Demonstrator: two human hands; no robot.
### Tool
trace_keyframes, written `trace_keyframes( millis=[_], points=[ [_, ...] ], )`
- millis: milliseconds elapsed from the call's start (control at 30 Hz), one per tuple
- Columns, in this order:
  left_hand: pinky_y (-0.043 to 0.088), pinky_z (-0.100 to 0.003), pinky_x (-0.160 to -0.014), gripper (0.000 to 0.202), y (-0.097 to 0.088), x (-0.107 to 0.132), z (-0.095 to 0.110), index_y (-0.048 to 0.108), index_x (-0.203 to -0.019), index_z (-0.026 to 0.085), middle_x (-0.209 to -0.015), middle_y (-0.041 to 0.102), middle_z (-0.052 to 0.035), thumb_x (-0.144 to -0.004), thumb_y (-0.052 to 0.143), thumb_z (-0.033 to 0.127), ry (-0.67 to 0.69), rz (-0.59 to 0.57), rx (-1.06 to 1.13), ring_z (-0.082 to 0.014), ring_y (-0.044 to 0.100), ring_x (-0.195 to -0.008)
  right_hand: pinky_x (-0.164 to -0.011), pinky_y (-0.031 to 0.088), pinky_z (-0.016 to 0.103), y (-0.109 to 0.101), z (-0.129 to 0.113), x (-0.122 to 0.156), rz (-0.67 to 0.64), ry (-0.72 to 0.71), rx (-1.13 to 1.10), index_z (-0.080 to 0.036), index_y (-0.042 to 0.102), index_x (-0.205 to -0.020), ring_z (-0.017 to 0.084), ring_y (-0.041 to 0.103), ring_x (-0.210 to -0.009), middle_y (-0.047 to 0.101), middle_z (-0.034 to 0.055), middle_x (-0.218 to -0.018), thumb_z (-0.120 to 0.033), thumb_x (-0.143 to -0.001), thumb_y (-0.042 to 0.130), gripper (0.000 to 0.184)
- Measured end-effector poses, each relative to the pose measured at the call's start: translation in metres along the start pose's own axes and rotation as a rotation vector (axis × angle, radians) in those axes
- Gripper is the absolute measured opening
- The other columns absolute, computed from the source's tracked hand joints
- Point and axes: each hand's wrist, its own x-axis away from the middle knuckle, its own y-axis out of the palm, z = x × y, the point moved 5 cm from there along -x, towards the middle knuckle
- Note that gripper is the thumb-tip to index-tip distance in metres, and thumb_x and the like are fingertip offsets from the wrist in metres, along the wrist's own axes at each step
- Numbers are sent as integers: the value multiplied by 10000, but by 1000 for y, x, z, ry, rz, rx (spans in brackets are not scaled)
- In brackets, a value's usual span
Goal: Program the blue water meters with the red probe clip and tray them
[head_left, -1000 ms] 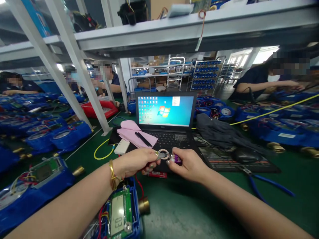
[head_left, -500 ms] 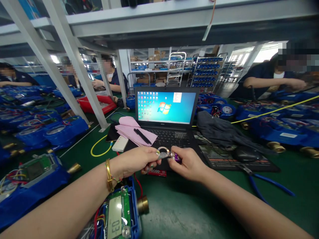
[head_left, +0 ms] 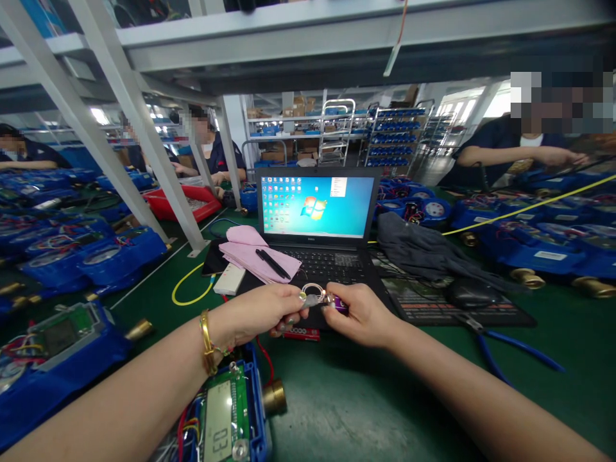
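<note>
Head view: left hand (head_left: 269,309) pinches a flat grey piece (head_left: 312,300) beside a coil of pale wire (head_left: 314,285); right hand (head_left: 360,314) grips what looks like a purple lighter (head_left: 341,305), a small glow at its tip. Tip faces the piece — likely held end-on to keep fingers off the heat. Piece and coil sit between the hands, before the laptop (head_left: 315,240) — open blue meter (head_left: 235,404) on the counter (head_left: 337,398) nearer the camera.
</note>
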Motion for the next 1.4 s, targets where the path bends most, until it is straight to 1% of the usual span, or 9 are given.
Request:
trace_keyframes(
  millis=[733,1000,1067,1133,1200,1233,1300,1333,1400],
  points=[
    [227,-242,-486,308,0,0,2,473,-710,178,-586,381,57,-708,497,485,4,-14,-36,-85,318,-513,-485,272,209,2,1,-2,-47,-18,-40,-186,482,-678,87,357,-473,405,-49,-543,-248,-758,439,110],
    [217,-246,-493,410,-2,-1,0,455,-723,179,-592,380,55,-714,472,589,2,-26,-61,-89,300,-524,-506,306,187,7,1,-4,-65,91,100,-186,533,-703,77,415,-503,471,-57,-574,-268,-761,535,100],
    [219,-245,-497,447,-2,0,0,458,-728,177,-595,386,54,-687,481,622,-11,-16,-63,-90,302,-532,-506,307,184,3,7,-8,-53,154,164,-190,532,-675,74,435,-510,482,-64,-568,-316,-760,589,162],
    [219,-245,-497,467,-3,0,0,458,-730,178,-594,383,57,-660,494,638,-28,-5,-56,-90,300,-534,-508,315,195,-13,22,-12,-15,264,253,-189,537,-648,87,467,-533,509,-55,-571,-409,-741,645,262],
    [215,-245,-496,468,-3,0,-1,454,-731,178,-593,383,58,-655,494,639,-33,-2,-52,-87,298,-531,-539,351,217,-45,49,-10,54,427,374,-186,562,-670,119,520,-594,560,-24,-619,-500,-752,642,335],
    [213,-245,-494,467,-3,0,-1,453,-731,178,-592,381,60,-659,486,638,-30,-2,-53,-86,295,-528,-581,382,234,-66,65,-5,100,526,443,-181,584,-722,139,552,-650,594,1,-677,-513,-808,585,343],
    [209,-244,-492,454,-2,0,0,459,-735,174,-596,381,61,-669,477,623,-14,-11,-55,-82,291,-523,-697,451,302,-109,102,14,162,756,580,-157,604,-839,163,591,-753,630,41,-813,-477,-908,472,352],
    [210,-243,-492,443,-2,-1,0,463,-736,171,-601,384,61,-671,480,609,-4,-14,-54,-80,294,-523,-739,469,334,-127,120,25,173,874,634,-151,607,-884,167,600,-788,636,52,-870,-462,-923,463,346],
    [213,-241,-489,407,-2,-2,0,472,-737,167,-605,394,60,-671,498,568,7,-15,-45,-77,305,-519,-778,490,366,-150,152,49,151,1070,704,-127,609,-940,175,610,-829,636,70,-927,-415,-928,491,311]
  ],
)
